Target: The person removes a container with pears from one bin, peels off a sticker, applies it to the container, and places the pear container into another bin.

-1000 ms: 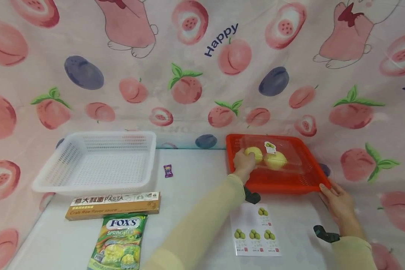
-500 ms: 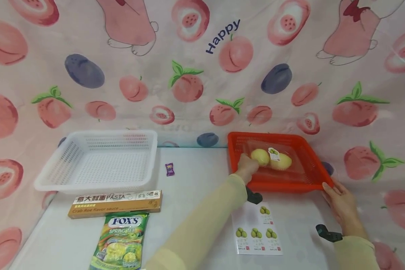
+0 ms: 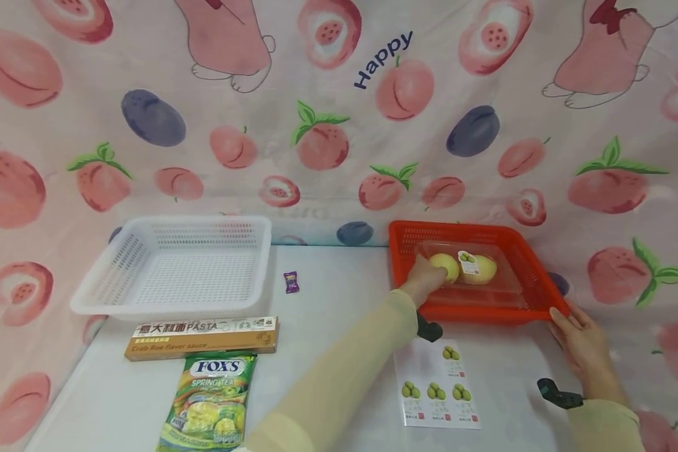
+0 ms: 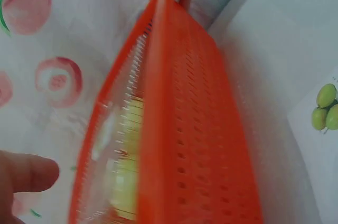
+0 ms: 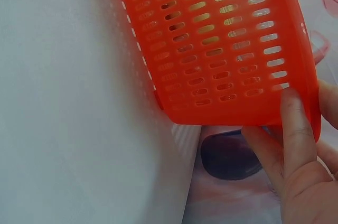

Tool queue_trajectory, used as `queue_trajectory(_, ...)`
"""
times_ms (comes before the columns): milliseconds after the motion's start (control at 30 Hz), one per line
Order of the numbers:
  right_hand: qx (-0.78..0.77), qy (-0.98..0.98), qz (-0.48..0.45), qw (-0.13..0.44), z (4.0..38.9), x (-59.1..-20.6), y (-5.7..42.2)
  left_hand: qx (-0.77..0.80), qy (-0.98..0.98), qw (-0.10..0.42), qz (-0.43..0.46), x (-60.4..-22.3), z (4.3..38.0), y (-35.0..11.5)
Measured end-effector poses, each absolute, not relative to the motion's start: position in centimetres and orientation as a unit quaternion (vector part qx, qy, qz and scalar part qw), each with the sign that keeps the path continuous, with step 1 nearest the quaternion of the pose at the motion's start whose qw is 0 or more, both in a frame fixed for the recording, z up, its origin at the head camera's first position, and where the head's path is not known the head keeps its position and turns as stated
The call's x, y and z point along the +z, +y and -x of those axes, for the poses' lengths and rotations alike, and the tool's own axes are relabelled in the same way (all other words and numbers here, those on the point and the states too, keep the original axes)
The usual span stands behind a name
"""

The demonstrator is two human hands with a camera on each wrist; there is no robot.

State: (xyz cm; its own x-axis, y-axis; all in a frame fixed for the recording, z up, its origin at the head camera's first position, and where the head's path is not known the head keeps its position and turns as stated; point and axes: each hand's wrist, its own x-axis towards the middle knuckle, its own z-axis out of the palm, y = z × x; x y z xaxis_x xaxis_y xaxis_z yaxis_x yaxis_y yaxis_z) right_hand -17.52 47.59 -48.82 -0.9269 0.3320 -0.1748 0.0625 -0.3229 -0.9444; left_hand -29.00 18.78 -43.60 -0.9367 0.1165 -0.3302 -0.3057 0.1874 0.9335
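A red basket (image 3: 474, 314) stands at the back right. In it lies a clear plastic fruit box (image 3: 508, 276) holding two round, pale yellow fruits, with a small fruit-picture label (image 3: 468, 262) on top. My left hand (image 3: 425, 278) is at the left end of the box, its fingers partly hidden. The left wrist view shows its thumb (image 4: 34, 174) straight and beside the basket rim. My right hand (image 3: 584, 339) grips the basket's near right corner. In the right wrist view, fingers (image 5: 297, 134) lie along the basket's outer wall.
A sheet of labels (image 3: 435, 417) lies before the red basket. At left stand a white basket (image 3: 192, 267), a pasta box (image 3: 203, 339) and a green candy bag (image 3: 209, 402). A small purple wrapped candy (image 3: 291, 282) lies mid-table. A fruit-print cloth (image 3: 339, 119) hangs behind.
The fruit box, tilted earlier, has settled flatter and lower in the red basket. My left hand has stayed at its left end; my right hand keeps its grip on the corner.
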Motion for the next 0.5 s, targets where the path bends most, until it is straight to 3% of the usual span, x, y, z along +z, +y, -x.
queue_trajectory(267, 0.802, -0.562, 0.178, 0.093, 17.9, -48.6, 48.1, 0.634, 0.758, 0.149, 0.034, -40.1, 28.1, 17.8)
queue_trajectory(500, 0.779, -0.585, 0.205, 0.092, 17.8, -48.8, 47.8, 0.579, 0.805, 0.119, -0.055, -39.0, 27.4, 13.6)
